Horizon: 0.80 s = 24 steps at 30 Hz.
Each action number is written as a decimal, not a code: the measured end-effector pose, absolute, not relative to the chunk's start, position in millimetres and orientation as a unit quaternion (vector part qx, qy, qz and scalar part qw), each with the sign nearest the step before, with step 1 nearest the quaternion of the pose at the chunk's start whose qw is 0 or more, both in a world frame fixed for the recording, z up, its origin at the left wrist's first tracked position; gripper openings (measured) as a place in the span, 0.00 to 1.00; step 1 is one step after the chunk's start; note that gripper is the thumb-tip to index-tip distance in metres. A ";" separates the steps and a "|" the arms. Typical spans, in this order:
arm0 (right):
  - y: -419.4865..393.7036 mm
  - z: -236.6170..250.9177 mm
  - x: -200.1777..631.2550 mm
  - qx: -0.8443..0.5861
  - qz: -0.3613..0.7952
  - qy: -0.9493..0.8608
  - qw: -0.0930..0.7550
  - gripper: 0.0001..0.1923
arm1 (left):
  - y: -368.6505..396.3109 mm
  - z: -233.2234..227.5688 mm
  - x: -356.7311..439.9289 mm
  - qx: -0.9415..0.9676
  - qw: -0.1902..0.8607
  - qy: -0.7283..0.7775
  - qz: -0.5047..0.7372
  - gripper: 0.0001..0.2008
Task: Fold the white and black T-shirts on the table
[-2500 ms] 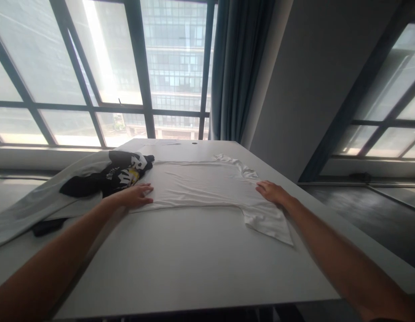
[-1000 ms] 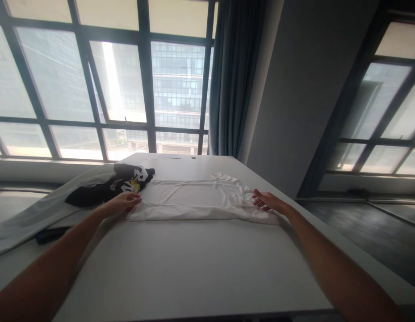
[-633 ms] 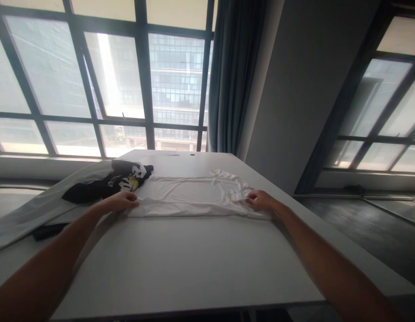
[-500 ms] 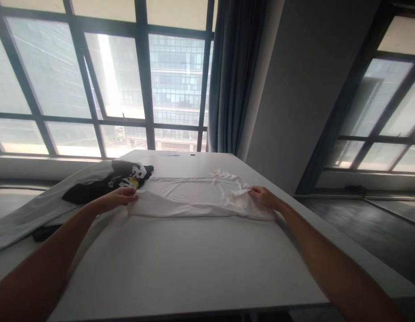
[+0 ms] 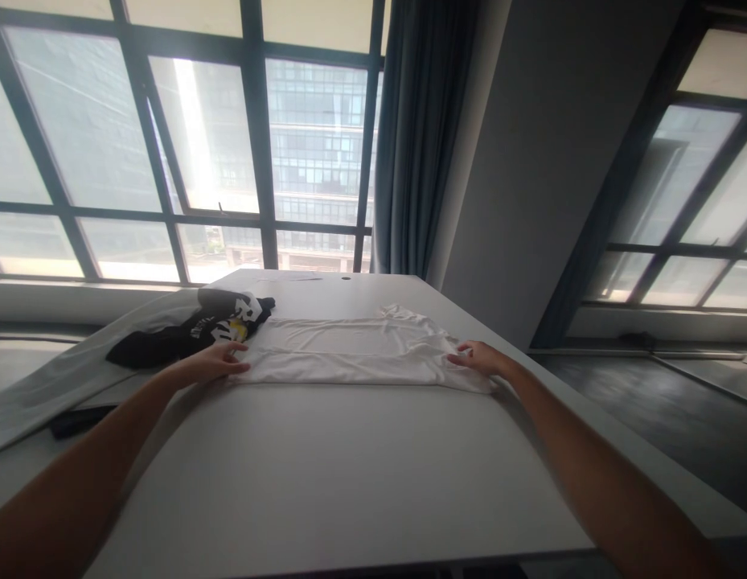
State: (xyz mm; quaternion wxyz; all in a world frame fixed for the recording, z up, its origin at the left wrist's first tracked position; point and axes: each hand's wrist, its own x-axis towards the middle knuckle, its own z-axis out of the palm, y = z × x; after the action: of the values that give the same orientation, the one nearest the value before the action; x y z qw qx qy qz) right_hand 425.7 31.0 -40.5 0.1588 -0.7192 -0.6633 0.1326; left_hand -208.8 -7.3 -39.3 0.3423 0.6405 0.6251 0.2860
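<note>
A white shirt (image 5: 349,346) lies folded into a long strip across the table, its near edge fairly straight and its far right part wrinkled. At the strip's left end is my left hand (image 5: 213,362), thumb and fingers apart, touching the cloth's edge. On the right end rests my right hand (image 5: 477,358), its fingers spread on the fabric. Neither hand pinches the cloth.
The white table (image 5: 349,474) spans the foreground. To the left lies a black garment (image 5: 174,331) with white and yellow print, beside pale cloth (image 5: 65,378) and a dark object (image 5: 80,420). Behind stand windows and a grey curtain (image 5: 421,145).
The front flap that both hands held has been laid down flat on the shirt. Both hands have let go and their fingers have opened.
</note>
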 end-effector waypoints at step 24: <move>13.7 -31.2 456.1 -0.717 0.206 -0.658 0.098 0.17 | -11.4 -29.6 -201.9 0.672 0.325 0.623 0.234 0.30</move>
State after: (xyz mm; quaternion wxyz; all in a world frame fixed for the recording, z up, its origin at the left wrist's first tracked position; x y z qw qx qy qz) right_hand 456.1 13.7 -31.2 0.0983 -0.7173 -0.6585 0.2055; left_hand -201.9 -11.4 -29.6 0.3251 0.6721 0.6228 0.2339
